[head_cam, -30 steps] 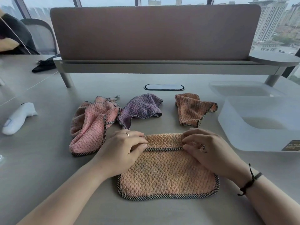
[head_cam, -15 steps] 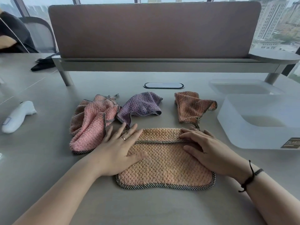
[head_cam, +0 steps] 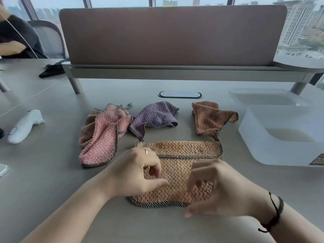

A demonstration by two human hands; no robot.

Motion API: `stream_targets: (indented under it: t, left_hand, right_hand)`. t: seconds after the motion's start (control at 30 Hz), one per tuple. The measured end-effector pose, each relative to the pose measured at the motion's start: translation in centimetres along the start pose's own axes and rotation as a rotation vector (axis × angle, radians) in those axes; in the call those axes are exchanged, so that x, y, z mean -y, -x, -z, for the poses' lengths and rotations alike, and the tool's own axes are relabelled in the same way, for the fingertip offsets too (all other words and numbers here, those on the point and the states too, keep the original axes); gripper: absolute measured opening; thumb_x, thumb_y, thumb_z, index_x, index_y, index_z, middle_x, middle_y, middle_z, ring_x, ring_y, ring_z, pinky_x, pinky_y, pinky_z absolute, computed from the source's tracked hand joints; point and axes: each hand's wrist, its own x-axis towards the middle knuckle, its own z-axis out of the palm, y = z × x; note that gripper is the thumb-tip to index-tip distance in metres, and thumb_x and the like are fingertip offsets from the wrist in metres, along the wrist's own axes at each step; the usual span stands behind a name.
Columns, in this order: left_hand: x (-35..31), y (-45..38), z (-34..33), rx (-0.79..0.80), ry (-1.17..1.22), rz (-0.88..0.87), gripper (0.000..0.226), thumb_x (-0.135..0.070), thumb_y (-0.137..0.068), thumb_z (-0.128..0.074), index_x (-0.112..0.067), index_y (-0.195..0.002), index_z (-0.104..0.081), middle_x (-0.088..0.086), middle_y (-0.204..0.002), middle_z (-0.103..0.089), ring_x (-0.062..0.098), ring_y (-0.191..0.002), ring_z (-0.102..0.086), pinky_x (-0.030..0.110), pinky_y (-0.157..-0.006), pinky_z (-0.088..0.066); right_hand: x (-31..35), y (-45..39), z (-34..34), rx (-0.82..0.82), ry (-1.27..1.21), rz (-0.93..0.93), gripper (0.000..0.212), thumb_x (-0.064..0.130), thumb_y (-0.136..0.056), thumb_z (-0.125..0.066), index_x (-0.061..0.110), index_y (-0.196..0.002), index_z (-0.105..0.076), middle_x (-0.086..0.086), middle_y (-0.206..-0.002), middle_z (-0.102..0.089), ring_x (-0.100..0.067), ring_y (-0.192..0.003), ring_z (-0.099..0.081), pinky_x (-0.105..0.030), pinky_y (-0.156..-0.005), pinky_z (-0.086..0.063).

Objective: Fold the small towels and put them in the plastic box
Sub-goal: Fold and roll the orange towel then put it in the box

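Observation:
A peach towel with a checked border lies flat in front of me, its far edge folded over toward me. My left hand hovers over its left part, fingers loosely curled, thumb apart from them, nothing between. My right hand, blurred, covers the towel's near right corner with curled fingers and the thumb near the front edge. Behind lie a crumpled pink towel, a purple towel and an orange towel. The translucent plastic box stands at the right with no towel in it.
The box's lid lies behind it. A white handheld device sits at the left. A desk partition on legs closes off the back, with a cable grommet before it. Another person sits at the far left.
Both hands left the folded far edge, pressed flat on the towel, then drew back toward me and curled their fingers over its near half.

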Motion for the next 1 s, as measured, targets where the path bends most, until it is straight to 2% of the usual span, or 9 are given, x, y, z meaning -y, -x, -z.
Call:
stream_targets:
  t: [0.1,0.27,0.37,0.47,0.57,0.67,0.77,0.87,1.0]
  left_hand:
    - [-1.3,0.1,-0.4,0.069,0.066,-0.030,0.038,-0.058,-0.069,-0.082,-0.023,-0.067,-0.066,-0.014,-0.069,-0.063,0.002,-0.069,-0.058,0.021,-0.064,-0.047]
    - [-2.5,-0.1,-0.9,0.204,-0.044,-0.042,0.051,-0.073,-0.064,-0.074,-0.027,-0.085,-0.066,-0.013,-0.082,-0.059,0.002,-0.079,-0.057,0.028,-0.071,-0.050]
    - [-2.7,-0.1,-1.1,0.204,-0.068,-0.015,0.032,-0.052,-0.073,-0.072,-0.029,-0.094,-0.065,-0.012,-0.086,-0.061,0.003,-0.080,-0.058,0.028,-0.071,-0.050]
    - [-2.4,-0.1,-0.7,0.172,0.026,0.092,0.026,-0.022,-0.075,-0.064,-0.030,-0.099,-0.064,-0.013,-0.085,-0.066,0.002,-0.069,-0.058,0.021,-0.065,-0.049]
    - [-1.8,0.1,-0.3,0.091,0.139,0.188,0.028,-0.012,-0.081,-0.062,-0.032,-0.101,-0.061,-0.014,-0.087,-0.065,0.006,-0.044,-0.044,0.013,-0.047,-0.034]
    - [-1.1,0.2,-0.1,-0.004,0.194,0.247,0.028,-0.008,-0.086,-0.064,-0.031,-0.100,-0.061,-0.010,-0.084,-0.065,0.007,-0.037,-0.033,0.008,-0.042,-0.025]
    - [-0.2,0.1,-0.1,-0.102,0.195,0.282,0.028,-0.009,-0.087,-0.067,-0.033,-0.099,-0.062,-0.010,-0.085,-0.067,0.008,-0.040,-0.037,0.011,-0.042,-0.029]
    - [0.4,0.1,0.0,-0.182,0.133,0.311,0.026,-0.011,-0.085,-0.072,-0.034,-0.096,-0.064,-0.017,-0.092,-0.068,0.023,-0.044,-0.051,0.021,-0.041,-0.037]
    - [0.6,0.1,-0.1,-0.215,0.073,0.337,0.025,-0.012,-0.084,-0.074,-0.032,-0.094,-0.065,-0.015,-0.090,-0.070,0.012,-0.038,-0.042,0.029,-0.048,-0.048]
  right_hand:
    - [0.5,-0.5,-1.4,0.068,0.082,0.041,0.037,0.064,-0.072,-0.070,0.030,-0.085,-0.065,0.016,-0.079,-0.056,0.000,-0.075,-0.051,-0.021,-0.065,-0.045]
    - [0.6,-0.8,-1.6,0.055,0.119,0.039,0.017,0.041,-0.086,-0.061,0.026,-0.080,-0.056,0.013,-0.078,-0.055,-0.003,-0.073,-0.049,-0.020,-0.063,-0.036]
    - [0.8,-0.8,-1.2,0.020,-0.020,-0.022,0.022,0.040,-0.090,-0.061,0.030,-0.075,-0.048,0.014,-0.072,-0.051,-0.002,-0.068,-0.047,-0.014,-0.060,-0.032]
    - [0.5,-0.8,-0.7,-0.039,-0.149,-0.070,0.022,0.041,-0.091,-0.064,0.024,-0.081,-0.053,0.008,-0.070,-0.056,-0.009,-0.063,-0.050,-0.020,-0.056,-0.038]
    - [0.5,-0.6,-0.5,-0.015,-0.196,-0.099,0.040,0.047,-0.077,-0.077,0.030,-0.102,-0.050,0.009,-0.076,-0.059,-0.012,-0.064,-0.053,-0.025,-0.057,-0.043]
    - [0.3,-0.3,-0.5,-0.021,-0.031,-0.124,0.054,0.037,-0.071,-0.073,0.040,-0.115,-0.041,0.014,-0.087,-0.059,-0.010,-0.077,-0.056,-0.023,-0.065,-0.047]
    - [-0.2,-0.2,0.5,-0.146,-0.058,-0.163,0.041,0.021,-0.077,-0.065,0.041,-0.108,-0.046,0.019,-0.089,-0.064,-0.005,-0.080,-0.062,-0.014,-0.060,-0.046]
    - [-1.6,0.0,1.5,-0.289,-0.120,-0.245,0.029,0.010,-0.084,-0.069,0.035,-0.095,-0.058,0.021,-0.086,-0.070,-0.006,-0.073,-0.067,-0.011,-0.054,-0.045]
    - [-2.8,0.1,1.8,-0.386,-0.074,-0.331,0.019,0.023,-0.081,-0.077,0.039,-0.083,-0.068,0.029,-0.083,-0.068,-0.005,-0.071,-0.066,-0.010,-0.058,-0.045]
